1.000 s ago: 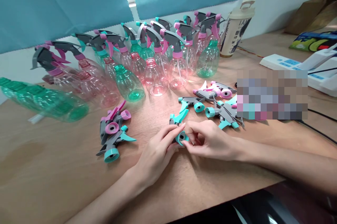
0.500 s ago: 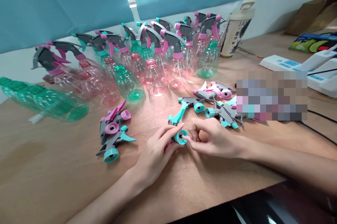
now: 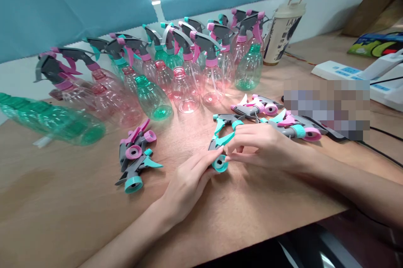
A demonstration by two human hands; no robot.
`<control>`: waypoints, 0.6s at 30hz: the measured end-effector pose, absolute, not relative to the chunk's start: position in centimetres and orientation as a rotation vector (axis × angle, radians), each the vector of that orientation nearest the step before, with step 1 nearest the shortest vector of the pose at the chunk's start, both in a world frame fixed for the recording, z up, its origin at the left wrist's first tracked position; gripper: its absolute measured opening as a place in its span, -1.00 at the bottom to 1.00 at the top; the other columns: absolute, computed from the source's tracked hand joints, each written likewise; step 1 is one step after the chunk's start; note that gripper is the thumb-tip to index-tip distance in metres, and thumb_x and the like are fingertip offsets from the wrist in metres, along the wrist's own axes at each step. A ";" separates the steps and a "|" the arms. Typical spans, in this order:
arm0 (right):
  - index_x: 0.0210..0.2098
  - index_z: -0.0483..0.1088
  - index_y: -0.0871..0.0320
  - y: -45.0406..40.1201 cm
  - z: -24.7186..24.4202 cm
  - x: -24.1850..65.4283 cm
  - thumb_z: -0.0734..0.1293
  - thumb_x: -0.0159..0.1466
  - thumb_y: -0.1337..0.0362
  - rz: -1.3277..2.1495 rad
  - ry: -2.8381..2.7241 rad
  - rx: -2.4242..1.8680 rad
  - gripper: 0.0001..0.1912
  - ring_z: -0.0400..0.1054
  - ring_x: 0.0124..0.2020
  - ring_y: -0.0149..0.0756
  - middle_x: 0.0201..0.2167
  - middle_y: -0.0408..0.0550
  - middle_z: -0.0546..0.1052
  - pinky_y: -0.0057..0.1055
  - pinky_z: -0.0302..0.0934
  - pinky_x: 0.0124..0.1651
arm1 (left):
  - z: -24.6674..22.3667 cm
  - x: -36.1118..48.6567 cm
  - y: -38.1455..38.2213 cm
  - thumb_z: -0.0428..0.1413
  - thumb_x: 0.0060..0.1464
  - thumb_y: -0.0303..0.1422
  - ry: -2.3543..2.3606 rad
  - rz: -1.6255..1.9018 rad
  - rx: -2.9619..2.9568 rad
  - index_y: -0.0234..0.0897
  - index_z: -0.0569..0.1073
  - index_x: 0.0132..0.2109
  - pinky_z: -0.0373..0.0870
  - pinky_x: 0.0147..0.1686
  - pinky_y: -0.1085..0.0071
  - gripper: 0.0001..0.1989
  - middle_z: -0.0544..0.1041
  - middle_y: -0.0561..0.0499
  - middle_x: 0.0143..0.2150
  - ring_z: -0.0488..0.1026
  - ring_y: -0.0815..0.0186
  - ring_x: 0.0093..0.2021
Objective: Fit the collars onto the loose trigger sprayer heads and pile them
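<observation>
Blue sheeting [image 3: 78, 3], smooth and scallop-edged, covered the upper wall, with pale wall showing below it and through one narrow gap. Brown wood-toned table [image 3: 63, 222] extended from that wall to a near edge running obliquely at lower right. Along the back stood a crowd of translucent pink and green plastic bottles [image 3: 185, 96], many fitted with grey trigger tops, others with bare necks. To their right stood a cream lidded tumbler [image 3: 282, 31] with dark print; farther right lay a white power strip [image 3: 335, 71]. Part of the right side was obscured by pixelation.

Item under handling: one grey and turquoise plastic trigger sprayer head [image 3: 220, 164], located at the near-middle of the table, between a left cluster of loose sprayer heads [image 3: 132, 169] and a right cluster of loose sprayer heads [image 3: 247, 111]. Its long axis ran away from the person; the round turquoise collar was at the near end, open mouth towards the person, and the trigger projected to the far right. Left hand [image 3: 189, 173] was closed about its body. Right hand [image 3: 266, 144] was half curled, thumb tip at the collar rim; whether it held anything could not be determined
</observation>
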State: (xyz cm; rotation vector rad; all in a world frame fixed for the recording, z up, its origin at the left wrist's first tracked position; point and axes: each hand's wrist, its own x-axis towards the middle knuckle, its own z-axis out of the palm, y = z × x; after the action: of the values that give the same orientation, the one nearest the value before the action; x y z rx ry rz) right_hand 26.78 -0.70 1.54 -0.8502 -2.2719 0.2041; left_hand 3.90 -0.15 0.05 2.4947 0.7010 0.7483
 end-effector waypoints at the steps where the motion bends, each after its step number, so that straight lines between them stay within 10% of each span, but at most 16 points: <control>1: -0.39 0.43 0.17 -0.7 1.6 26.8 0.30 0.25 0.35 0.134 -2.292 -0.829 -0.90 0.25 -0.48 -0.44 -0.52 -0.16 0.45 -0.51 0.08 -0.44 | 0.1 4.0 -0.2 -0.06 0.27 -0.44 0.690 0.744 2.504 -0.26 0.30 0.14 0.46 -0.03 0.33 -0.68 0.51 -0.09 0.01 0.48 0.26 -0.02; 10: -0.54 0.36 0.16 -1.6 2.6 25.5 0.23 0.29 0.37 -0.460 -2.467 -0.843 -0.73 0.12 -0.53 -0.36 -0.62 -0.19 0.39 -0.36 -0.03 -0.43 | -0.2 3.9 -0.2 -0.08 0.27 -0.46 0.680 0.717 2.649 -0.31 0.34 0.10 0.46 -0.04 0.33 -0.71 0.50 -0.15 0.02 0.46 0.25 0.01; 18: -0.45 0.35 0.17 -1.3 1.4 25.1 0.20 0.30 0.40 -0.265 -2.428 -0.817 -0.80 0.30 -0.42 -0.38 -0.54 -0.19 0.46 -0.31 0.13 -0.08 | -0.4 4.0 0.0 -0.07 0.27 -0.45 0.700 0.731 2.613 -0.30 0.33 0.10 0.45 -0.02 0.29 -0.71 0.51 -0.13 0.01 0.46 0.24 0.01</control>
State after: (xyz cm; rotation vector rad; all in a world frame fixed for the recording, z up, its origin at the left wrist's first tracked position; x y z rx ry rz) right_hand 25.08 -1.30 1.35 -0.8175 -2.4283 -0.2654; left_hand 3.96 0.03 -0.45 2.6134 0.7001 0.7311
